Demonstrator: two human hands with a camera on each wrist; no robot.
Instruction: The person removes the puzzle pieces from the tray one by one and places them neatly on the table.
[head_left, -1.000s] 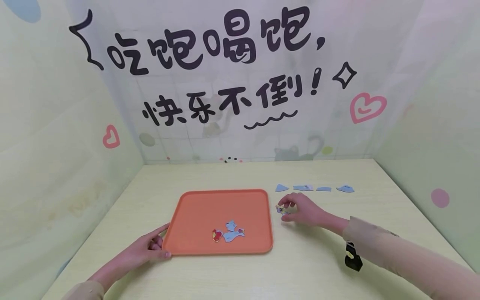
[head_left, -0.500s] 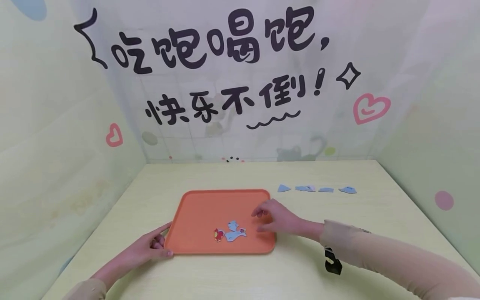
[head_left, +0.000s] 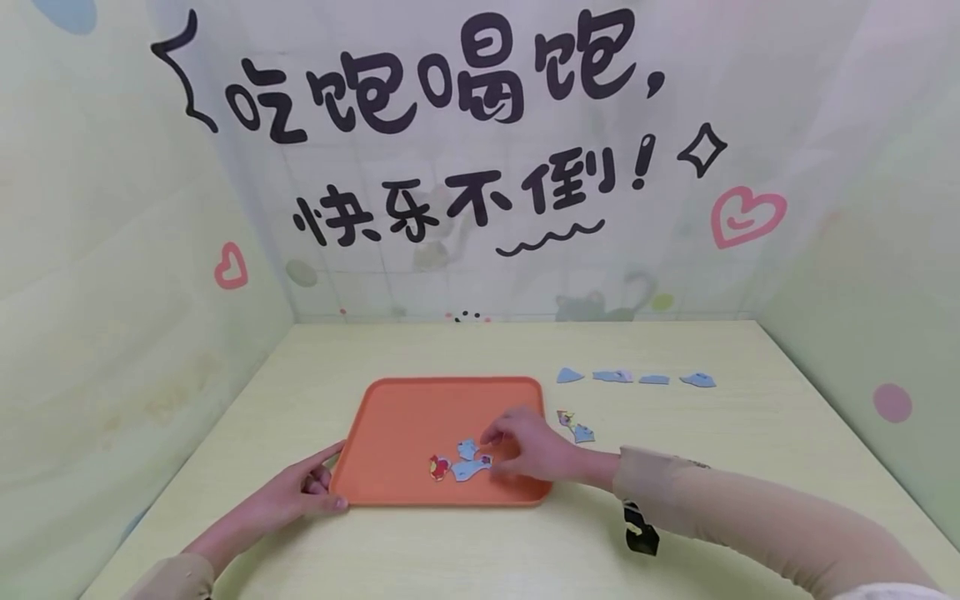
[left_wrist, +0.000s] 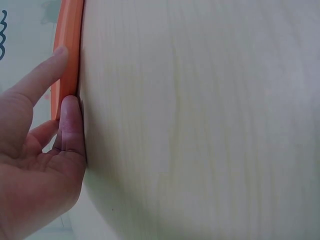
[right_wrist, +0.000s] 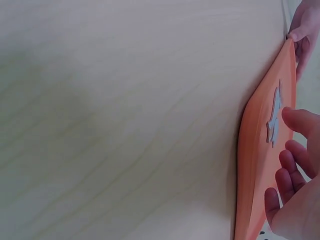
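Note:
My left hand [head_left: 296, 492] holds the near left corner of an orange tray [head_left: 405, 417], thumb on the rim. The left wrist view shows that thumb against the tray's orange edge [left_wrist: 71, 55], with the other fingers beside and below it. Flat puzzle pieces lie toward the tray's near side: a red and yellow piece [head_left: 438, 468], a small light-blue piece [head_left: 467, 450] and a longer light-blue piece [head_left: 467, 472]. Over the right end of these is my right hand [head_left: 532, 446], fingers loosely bent and nothing between them; in the right wrist view its thumb [right_wrist: 300, 120] overlaps the blue pieces.
Just right of the tray, a yellow patterned piece [head_left: 565, 417] and a blue piece [head_left: 583, 433] lie on the wooden table [head_left: 420, 554]. Several blue pieces, among them a triangular one [head_left: 569, 376], form a row farther back. Printed cloth walls surround the table.
My right hand has moved left from the patterned pieces beside the tray to above the pieces on it, leaving those patterned ones on the table. The left hand keeps its hold on the tray corner.

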